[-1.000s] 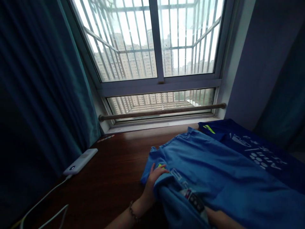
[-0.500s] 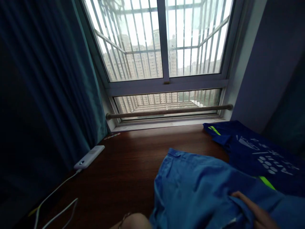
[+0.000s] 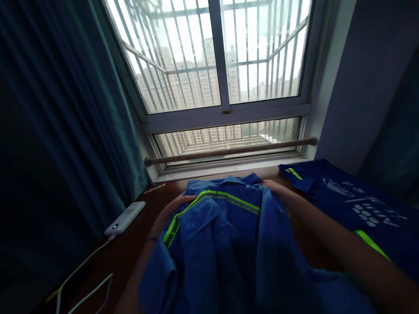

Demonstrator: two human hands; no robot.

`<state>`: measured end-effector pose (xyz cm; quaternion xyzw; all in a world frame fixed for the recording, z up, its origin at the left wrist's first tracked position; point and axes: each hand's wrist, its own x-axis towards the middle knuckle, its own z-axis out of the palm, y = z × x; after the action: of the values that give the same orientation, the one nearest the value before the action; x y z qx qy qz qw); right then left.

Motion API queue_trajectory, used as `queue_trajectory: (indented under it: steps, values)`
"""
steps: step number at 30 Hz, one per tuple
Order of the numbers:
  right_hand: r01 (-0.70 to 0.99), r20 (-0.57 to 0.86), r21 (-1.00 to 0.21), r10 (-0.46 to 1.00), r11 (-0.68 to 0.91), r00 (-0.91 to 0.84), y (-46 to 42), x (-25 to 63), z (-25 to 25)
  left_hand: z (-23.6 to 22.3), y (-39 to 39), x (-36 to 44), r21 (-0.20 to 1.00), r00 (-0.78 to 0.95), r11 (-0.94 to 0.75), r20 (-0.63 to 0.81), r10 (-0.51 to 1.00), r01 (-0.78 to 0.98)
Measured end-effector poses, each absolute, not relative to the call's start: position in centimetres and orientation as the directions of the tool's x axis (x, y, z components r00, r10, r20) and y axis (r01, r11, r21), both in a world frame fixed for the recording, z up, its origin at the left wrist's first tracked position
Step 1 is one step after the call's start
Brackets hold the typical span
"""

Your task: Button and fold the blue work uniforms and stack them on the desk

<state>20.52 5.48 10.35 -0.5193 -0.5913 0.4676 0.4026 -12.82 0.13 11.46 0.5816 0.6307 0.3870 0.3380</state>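
Note:
A blue work shirt [image 3: 225,231] with yellow-green reflective strips, a collar and a buttoned pocket spreads out before me, its collar end pointing towards the window. My left hand [image 3: 178,204] grips its left shoulder, the fingers partly tucked behind the cloth. At the right shoulder my right hand [image 3: 273,188] is closed on the fabric near the collar, some fingers hidden. The lower part of the shirt drops into shadow at the bottom of the view.
A dark blue T-shirt [image 3: 347,196] with white print lies at the right. On the left of the brown wooden surface [image 3: 157,196] rests a white power bank [image 3: 126,218] with a white cable [image 3: 81,259]. Behind are a blue curtain [image 3: 108,109] and a barred window [image 3: 225,65].
The blue shirt has been raised and turned so its collar and strips show. Both hands now hold its shoulders; before, one hand lay on the cloth at lower right.

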Motion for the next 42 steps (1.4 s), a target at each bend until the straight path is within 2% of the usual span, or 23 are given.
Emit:
queue_trajectory:
  steps: [2, 3, 5, 6, 8, 9, 11, 13, 15, 18, 22, 26, 29, 35, 39, 42]
  values:
    - [0.379, 0.003, -0.925, 0.999, 0.02, -0.043, 9.1, 21.2, 11.7, 11.5, 1.8, -13.2, 0.801, -0.018, 0.02, -0.012, 1.0, 0.599]
    - [0.451, 0.019, -0.892, 1.0, 0.017, 0.001, 10.3, 21.5, 12.0, 11.2, 2.3, -13.2, 0.703, -0.043, 0.021, 0.014, 0.999, 0.711]
    - [0.563, 0.06, -0.826, 0.997, 0.025, 0.044, 11.5, 21.3, 11.8, 10.3, 2.9, -13.1, 0.399, -0.181, 0.092, 0.193, 0.964, 0.912]
    - [0.601, 0.078, -0.799, 0.996, 0.033, 0.049, 11.3, 20.8, 11.4, 9.7, 3.1, -12.9, 0.262, -0.223, 0.145, 0.3, 0.928, 0.954]
    - [0.689, 0.137, -0.718, 0.991, 0.099, 0.0, 9.7, 19.0, 10.0, 8.6, 3.1, -12.2, 0.12, -0.161, 0.126, 0.354, 0.921, 0.985]
    - [0.733, 0.176, -0.66, 0.983, 0.161, -0.057, 8.4, 17.8, 9.2, 8.0, 3.1, -11.6, 0.118, -0.075, 0.039, 0.319, 0.945, 0.992]
    - [0.811, 0.255, -0.45, 0.924, 0.374, -0.285, 5.3, 15.3, 7.2, 6.5, 3.1, -10.1, 0.198, 0.141, -0.189, 0.231, 0.963, 0.962]
    - [0.802, 0.199, -0.33, 0.868, 0.497, -0.456, 2.7, 13.4, 5.0, 4.7, 2.9, -8.2, 0.277, 0.315, -0.363, 0.204, 0.927, 0.89]
    - [0.848, 0.062, -0.295, 0.895, 0.44, -0.443, 1.4, 12.7, 2.7, 2.6, 2.7, -6.5, 0.272, 0.407, -0.451, 0.202, 0.891, 0.85]
    - [0.923, -0.048, -0.215, 0.941, 0.319, -0.336, 2.7, 14.3, 0.2, 0.1, 2.4, -5.4, 0.196, 0.405, -0.445, 0.215, 0.889, 0.874]
    - [0.909, -0.043, -0.119, 0.913, 0.399, -0.406, 7.7, 19.2, 0.4, -0.9, 2.6, -5.8, 0.174, 0.352, -0.39, 0.213, 0.911, 0.904]
    - [0.966, -0.022, -0.062, 0.967, 0.251, -0.253, 11.5, 22.0, 2.7, -0.6, 2.8, -5.9, 0.182, 0.338, -0.375, 0.201, 0.919, 0.909]
    - [0.981, 0.046, -0.059, 0.982, 0.184, -0.182, 12.1, 20.1, 3.3, -0.6, 2.8, -5.6, 0.2, 0.353, -0.389, 0.193, 0.916, 0.899]
    - [0.853, 0.176, -0.201, 0.874, 0.482, -0.452, 10.1, 11.6, 0.6, -0.3, 3.6, -6.1, 0.223, 0.39, -0.422, 0.176, 0.904, 0.879]
    - [0.801, 0.295, -0.296, 0.847, 0.521, -0.442, 9.7, 10.0, -1.1, 0.4, 5.0, -6.9, 0.234, 0.378, -0.413, 0.178, 0.908, 0.88]
    - [0.762, 0.327, -0.373, 0.844, 0.529, -0.426, 10.3, 10.7, -1.8, 1.0, 6.9, -6.5, 0.295, 0.276, -0.31, 0.151, 0.949, 0.904]
